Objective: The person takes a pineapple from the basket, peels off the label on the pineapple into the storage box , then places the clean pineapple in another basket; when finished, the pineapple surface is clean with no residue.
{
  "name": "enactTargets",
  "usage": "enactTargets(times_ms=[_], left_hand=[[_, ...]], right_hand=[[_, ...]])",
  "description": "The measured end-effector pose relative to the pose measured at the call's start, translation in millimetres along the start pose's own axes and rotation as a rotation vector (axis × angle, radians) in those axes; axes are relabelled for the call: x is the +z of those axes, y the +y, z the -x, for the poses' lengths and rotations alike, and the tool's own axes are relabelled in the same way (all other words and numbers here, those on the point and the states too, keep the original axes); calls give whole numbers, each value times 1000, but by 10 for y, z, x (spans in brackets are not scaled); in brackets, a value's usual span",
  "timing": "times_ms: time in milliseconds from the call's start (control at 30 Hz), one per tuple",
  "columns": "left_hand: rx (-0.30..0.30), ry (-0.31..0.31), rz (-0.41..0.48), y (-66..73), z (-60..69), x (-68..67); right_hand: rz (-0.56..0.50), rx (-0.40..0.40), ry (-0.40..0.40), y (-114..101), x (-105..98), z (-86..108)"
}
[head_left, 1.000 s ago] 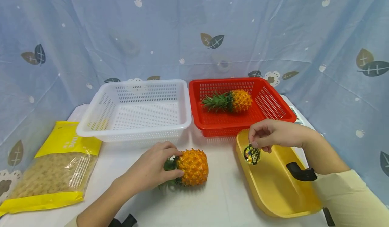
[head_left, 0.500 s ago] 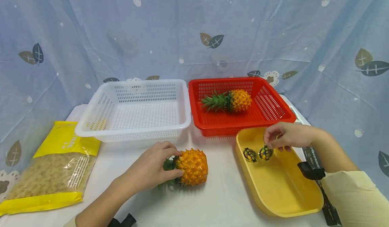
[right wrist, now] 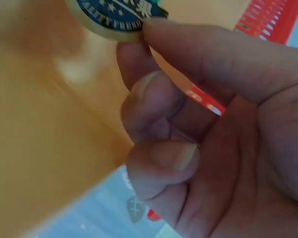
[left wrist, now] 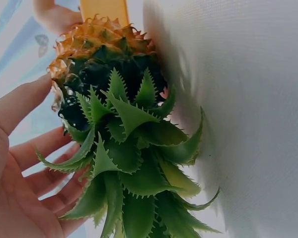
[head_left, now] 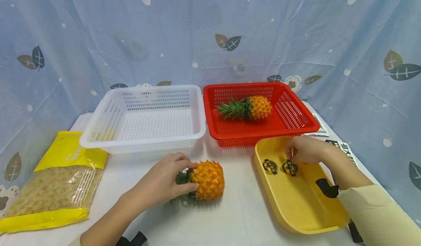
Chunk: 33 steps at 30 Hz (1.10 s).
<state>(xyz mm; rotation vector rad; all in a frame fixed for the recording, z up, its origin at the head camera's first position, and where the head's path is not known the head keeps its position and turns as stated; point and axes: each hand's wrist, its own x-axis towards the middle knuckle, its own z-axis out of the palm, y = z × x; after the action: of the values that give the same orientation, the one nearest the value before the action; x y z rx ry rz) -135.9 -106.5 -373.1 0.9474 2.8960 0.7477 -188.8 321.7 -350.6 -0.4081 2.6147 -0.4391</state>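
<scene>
My left hand (head_left: 167, 178) grips a small orange pineapple (head_left: 208, 180) lying on its side on the white cloth. Thumb and fingers span it where fruit meets crown; green spiky leaves (left wrist: 134, 163) fill much of the left wrist view. Over the yellow bin (head_left: 302, 202), my right hand (head_left: 306, 151) pinches the edge of a round dark label (head_left: 289, 168) between thumb and forefinger. In the right wrist view, white lettering shows on this label (right wrist: 114, 15), cut off by the top edge. A second round label (head_left: 270, 166) lies inside the bin, left of the held one.
Behind stand a white basket (head_left: 141, 142) and a red basket (head_left: 263, 132), the red one holding another pineapple (head_left: 259, 108). A yellow-ended bag of pale pieces (head_left: 56, 187) lies at left. Printed packets (head_left: 343, 151) lie partly hidden beyond the right arm.
My right hand, with a label pinched, has shifted right and slightly down in the bin since half a second ago. One second ago it was farther left. My left hand stays on the pineapple.
</scene>
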Motion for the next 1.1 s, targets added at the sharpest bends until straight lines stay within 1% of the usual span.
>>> enactTargets(times_ms=[100, 167, 300, 433, 567, 667, 833, 900, 1033, 1100], left_hand=[[1, 1, 1, -1, 2, -1], [2, 1, 0, -1, 4, -3], [3, 0, -1, -3, 7, -10], [3, -1, 2, -7, 7, -17], [4, -3, 3, -7, 1, -17], [3, -4, 0, -7, -1, -15], [0, -5, -7, -8, 3, -10], [2, -5, -9, -9, 2, -9], [3, -7, -10, -8, -3, -6], [4, -9, -10, -8, -7, -2]], right_hand=[[62, -33, 50, 20, 14, -41], [76, -50, 69, 40, 20, -65], [67, -68, 77, 73, 26, -93], [51, -55, 68, 74, 27, -97], [56, -50, 86, 52, 37, -97], [31, -13, 85, 28, 49, -90], [-58, 89, 42, -17, 64, -51], [-65, 112, 35, -34, 64, -35], [-60, 132, 41, -78, 35, 5], [-77, 125, 43, -116, 9, 30]])
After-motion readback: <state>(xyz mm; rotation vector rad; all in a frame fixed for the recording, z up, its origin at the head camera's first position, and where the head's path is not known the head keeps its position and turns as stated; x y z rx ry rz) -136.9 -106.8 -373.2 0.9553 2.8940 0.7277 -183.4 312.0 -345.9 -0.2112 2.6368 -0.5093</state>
